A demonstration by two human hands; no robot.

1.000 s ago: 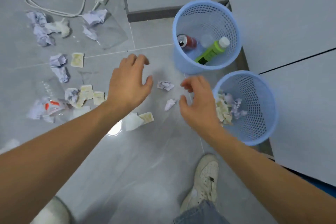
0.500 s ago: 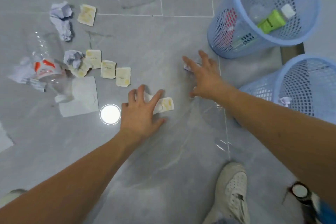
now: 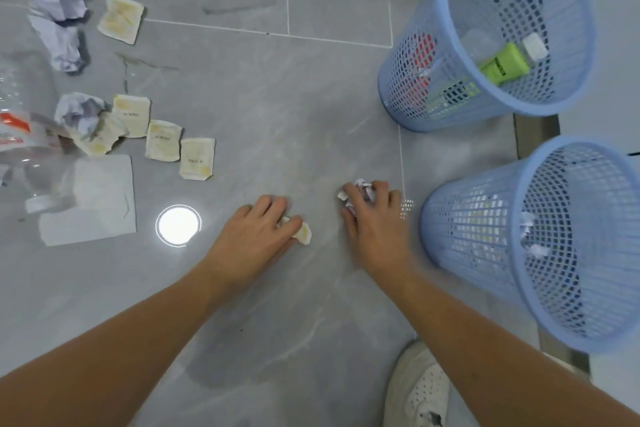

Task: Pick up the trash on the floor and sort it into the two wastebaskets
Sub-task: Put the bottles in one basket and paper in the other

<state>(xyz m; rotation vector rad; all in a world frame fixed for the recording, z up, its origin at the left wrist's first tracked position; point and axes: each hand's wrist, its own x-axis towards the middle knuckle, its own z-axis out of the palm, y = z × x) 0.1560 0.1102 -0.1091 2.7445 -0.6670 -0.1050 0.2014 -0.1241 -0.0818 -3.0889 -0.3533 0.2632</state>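
Note:
My left hand (image 3: 254,236) grips a crumpled yellowish paper piece (image 3: 303,232) low over the grey floor. My right hand (image 3: 372,222) grips crumpled white paper scraps (image 3: 360,189) just left of the near blue wastebasket (image 3: 450,218), which holds paper scraps. The far blue wastebasket (image 3: 408,80) holds a green bottle (image 3: 507,62) and a red can. More crumpled paper (image 3: 59,5) and yellowish paper squares (image 3: 197,158) lie on the floor at left.
A clear plastic bottle (image 3: 24,146) with a red label lies at the left edge, over a white sheet (image 3: 100,204). A bright light reflection (image 3: 178,225) shows on the tile. My white shoe (image 3: 419,388) stands at the bottom. Grey cabinets rise behind the baskets.
Both hands have closed on paper: the left gathered the yellowish piece from flat on the floor, the right pulled the white scraps back toward me, nearer the near basket.

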